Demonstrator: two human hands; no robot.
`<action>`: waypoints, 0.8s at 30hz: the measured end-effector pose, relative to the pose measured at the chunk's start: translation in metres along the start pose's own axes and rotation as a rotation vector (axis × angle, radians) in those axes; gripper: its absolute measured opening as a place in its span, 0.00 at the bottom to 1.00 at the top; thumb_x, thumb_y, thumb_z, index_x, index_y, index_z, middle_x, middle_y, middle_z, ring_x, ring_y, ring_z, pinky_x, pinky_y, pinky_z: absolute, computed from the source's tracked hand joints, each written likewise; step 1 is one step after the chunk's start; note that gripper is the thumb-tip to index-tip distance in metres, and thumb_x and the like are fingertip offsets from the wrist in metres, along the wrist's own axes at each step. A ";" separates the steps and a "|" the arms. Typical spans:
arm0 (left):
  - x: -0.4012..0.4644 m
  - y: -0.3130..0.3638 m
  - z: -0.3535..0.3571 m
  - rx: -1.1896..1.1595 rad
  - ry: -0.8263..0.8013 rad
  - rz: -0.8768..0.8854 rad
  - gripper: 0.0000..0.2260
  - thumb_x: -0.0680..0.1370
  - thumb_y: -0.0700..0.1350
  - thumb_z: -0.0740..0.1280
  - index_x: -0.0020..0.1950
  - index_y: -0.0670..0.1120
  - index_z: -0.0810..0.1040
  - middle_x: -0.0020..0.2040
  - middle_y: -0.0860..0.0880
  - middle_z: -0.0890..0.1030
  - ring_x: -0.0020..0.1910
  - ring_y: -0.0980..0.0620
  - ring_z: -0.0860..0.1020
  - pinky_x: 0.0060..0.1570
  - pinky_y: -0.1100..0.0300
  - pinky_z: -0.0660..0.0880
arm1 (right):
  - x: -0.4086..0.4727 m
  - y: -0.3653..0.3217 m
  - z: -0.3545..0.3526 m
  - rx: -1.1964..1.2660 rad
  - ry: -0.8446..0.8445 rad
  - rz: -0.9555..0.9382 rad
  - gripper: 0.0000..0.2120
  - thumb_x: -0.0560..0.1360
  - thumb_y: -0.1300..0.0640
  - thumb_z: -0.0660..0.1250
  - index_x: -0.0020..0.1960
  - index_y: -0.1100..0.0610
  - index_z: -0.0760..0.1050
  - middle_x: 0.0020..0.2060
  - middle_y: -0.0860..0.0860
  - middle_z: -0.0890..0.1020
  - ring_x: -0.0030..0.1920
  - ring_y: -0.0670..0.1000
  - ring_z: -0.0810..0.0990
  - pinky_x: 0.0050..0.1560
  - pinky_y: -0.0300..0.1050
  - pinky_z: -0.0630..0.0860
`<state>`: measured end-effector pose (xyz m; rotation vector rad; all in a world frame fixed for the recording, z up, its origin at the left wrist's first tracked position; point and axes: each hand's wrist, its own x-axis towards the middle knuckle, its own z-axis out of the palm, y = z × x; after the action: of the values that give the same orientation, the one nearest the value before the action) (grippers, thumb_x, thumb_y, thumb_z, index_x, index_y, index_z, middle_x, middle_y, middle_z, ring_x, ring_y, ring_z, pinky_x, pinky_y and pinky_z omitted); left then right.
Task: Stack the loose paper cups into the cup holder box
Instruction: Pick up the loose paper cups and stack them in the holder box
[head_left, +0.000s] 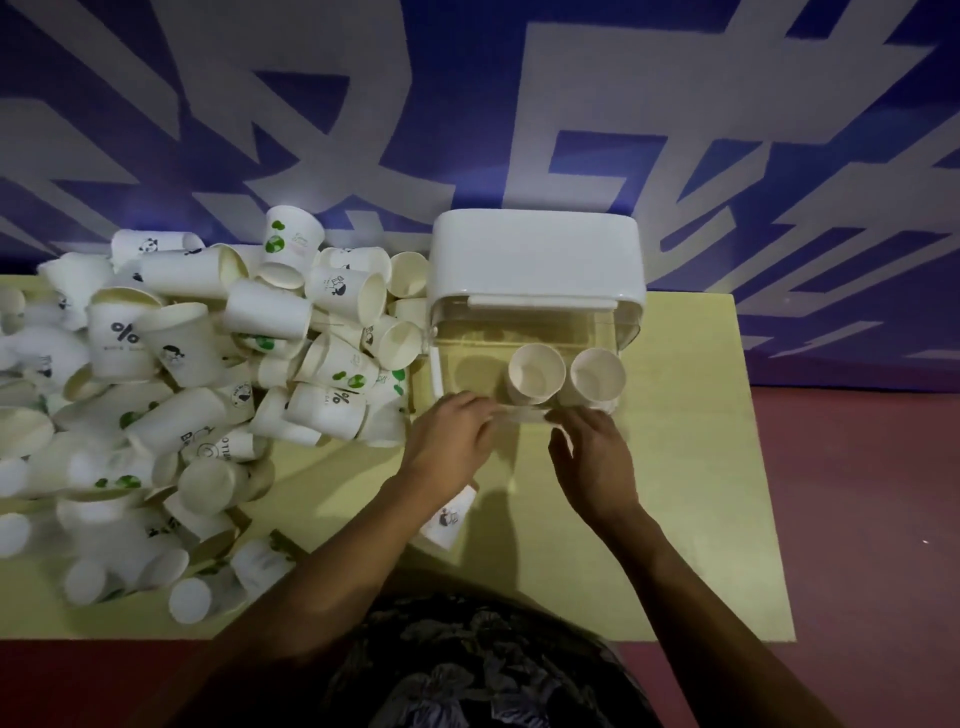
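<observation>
**Hands at the drawer front, two cups seated**

Cups (171, 364) lie heaped across the left half of my yellow table (691, 467), dozens of white paper ones tumbled on their sides, some printed with green leaves, some with a percent sign, some with small black drawings. The pile reaches right up to the left wall of the cup holder box (535, 254).

One more printed cup (451, 514) lies on its side on the table just under my left forearm, apart from the heap.

My left hand (452, 436) sits at the near edge of the box's clear pulled-out tray, fingers curled, their tips pinching the thin clear front lip (524, 413). The box itself has a white rounded top and stands against the blue and white patterned wall (467, 104).

Inside the tray, toward its right side, two cups stand upright, mouths up, side by side and touching: the left cup (536, 371) and the right cup (597, 375). The left part of the tray holds none.

My right hand (592, 457) is at the same front lip, just below the right cup, fingers bent and spread a little; I cannot tell whether it is gripping the lip or only touching it.
</observation>
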<state>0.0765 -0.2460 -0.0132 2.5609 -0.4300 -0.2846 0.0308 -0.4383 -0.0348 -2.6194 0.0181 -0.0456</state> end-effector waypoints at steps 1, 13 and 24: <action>-0.015 -0.015 -0.004 0.011 -0.054 -0.035 0.09 0.78 0.45 0.63 0.55 0.50 0.80 0.51 0.52 0.80 0.48 0.50 0.77 0.43 0.56 0.76 | -0.009 -0.007 0.011 0.024 -0.092 0.001 0.13 0.70 0.67 0.67 0.53 0.56 0.80 0.49 0.52 0.83 0.49 0.57 0.78 0.44 0.50 0.78; -0.166 -0.153 -0.035 0.330 -0.600 -0.442 0.33 0.73 0.53 0.69 0.74 0.51 0.58 0.73 0.44 0.57 0.67 0.37 0.64 0.59 0.48 0.72 | -0.087 -0.092 0.125 -0.193 -0.451 -0.075 0.31 0.67 0.67 0.66 0.69 0.52 0.67 0.70 0.54 0.69 0.67 0.63 0.67 0.45 0.57 0.80; -0.193 -0.195 -0.011 0.239 -0.429 -0.305 0.21 0.77 0.49 0.64 0.68 0.46 0.67 0.67 0.45 0.65 0.66 0.43 0.62 0.56 0.48 0.74 | -0.109 -0.140 0.147 -0.319 -0.439 0.178 0.24 0.78 0.40 0.59 0.67 0.53 0.68 0.56 0.54 0.76 0.56 0.59 0.73 0.52 0.52 0.70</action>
<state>-0.0518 -0.0141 -0.0848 2.7933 -0.2305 -0.9565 -0.0726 -0.2417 -0.0953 -2.8716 0.1127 0.6409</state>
